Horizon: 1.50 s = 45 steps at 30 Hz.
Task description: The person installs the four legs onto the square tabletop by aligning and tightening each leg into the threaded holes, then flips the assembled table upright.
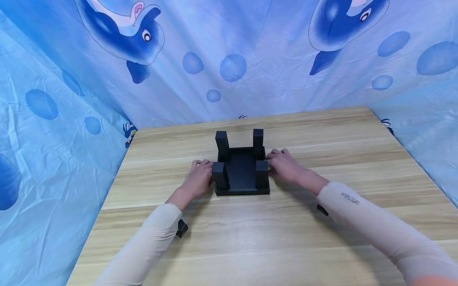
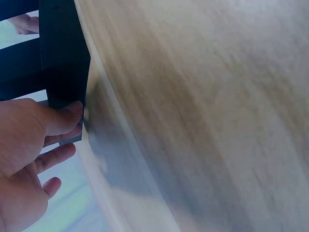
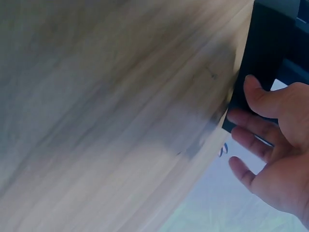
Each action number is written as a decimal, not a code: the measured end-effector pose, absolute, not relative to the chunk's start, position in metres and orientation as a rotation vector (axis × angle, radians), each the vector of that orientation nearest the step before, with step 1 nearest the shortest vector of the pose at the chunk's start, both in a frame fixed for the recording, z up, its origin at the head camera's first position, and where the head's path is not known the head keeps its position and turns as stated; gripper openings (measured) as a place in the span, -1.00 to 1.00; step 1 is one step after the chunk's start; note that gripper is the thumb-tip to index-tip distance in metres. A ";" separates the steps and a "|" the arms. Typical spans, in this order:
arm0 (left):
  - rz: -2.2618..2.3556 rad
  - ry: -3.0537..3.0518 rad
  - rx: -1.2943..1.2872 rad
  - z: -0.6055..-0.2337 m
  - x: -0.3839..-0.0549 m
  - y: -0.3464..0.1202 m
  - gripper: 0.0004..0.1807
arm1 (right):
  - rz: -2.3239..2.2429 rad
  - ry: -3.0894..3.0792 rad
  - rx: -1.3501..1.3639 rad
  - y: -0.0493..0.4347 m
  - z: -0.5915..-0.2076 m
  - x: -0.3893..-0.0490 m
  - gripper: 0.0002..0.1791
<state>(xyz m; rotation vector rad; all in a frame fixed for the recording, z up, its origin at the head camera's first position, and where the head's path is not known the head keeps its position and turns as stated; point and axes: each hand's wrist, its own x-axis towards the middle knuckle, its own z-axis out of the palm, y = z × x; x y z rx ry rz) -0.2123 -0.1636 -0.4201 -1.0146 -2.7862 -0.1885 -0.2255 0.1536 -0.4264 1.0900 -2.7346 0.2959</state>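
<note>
A small black table [image 1: 242, 171] lies upside down on the wooden tabletop, its square legs pointing up from a shallow rimmed panel. Against its left side is my left hand [image 1: 198, 176]; in the left wrist view the thumb [image 2: 72, 112] and index finger touch the outer black wall [image 2: 65, 72], the other fingers spread loosely behind. On the opposite side my right hand [image 1: 284, 165] has its fingertips at the wall. The right wrist view shows its thumb [image 3: 252, 87] and index finger against the black side [image 3: 263, 48], the remaining fingers loosely bent.
The wood-grain tabletop [image 1: 247, 238] extends all around the black piece. Blue cloth with dolphins and bubbles [image 1: 250, 71] hangs behind and at both sides. Dark wrist devices [image 1: 181, 228] show beneath the pale sleeves [image 1: 143, 246].
</note>
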 end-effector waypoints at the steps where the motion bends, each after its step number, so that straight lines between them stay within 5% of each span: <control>1: -0.184 -2.782 -1.017 -0.419 -0.213 -0.163 -0.86 | 0.298 -2.714 1.101 0.154 -0.427 -0.227 -0.82; 20: 0.086 -2.721 -0.994 -0.411 -0.233 -0.156 -0.76 | 0.146 -2.458 1.272 0.159 -0.423 -0.251 -0.84; 45: -0.009 -2.588 -1.035 -0.375 -0.224 -0.157 -0.67 | 0.068 -2.328 1.267 0.171 -0.383 -0.242 -0.78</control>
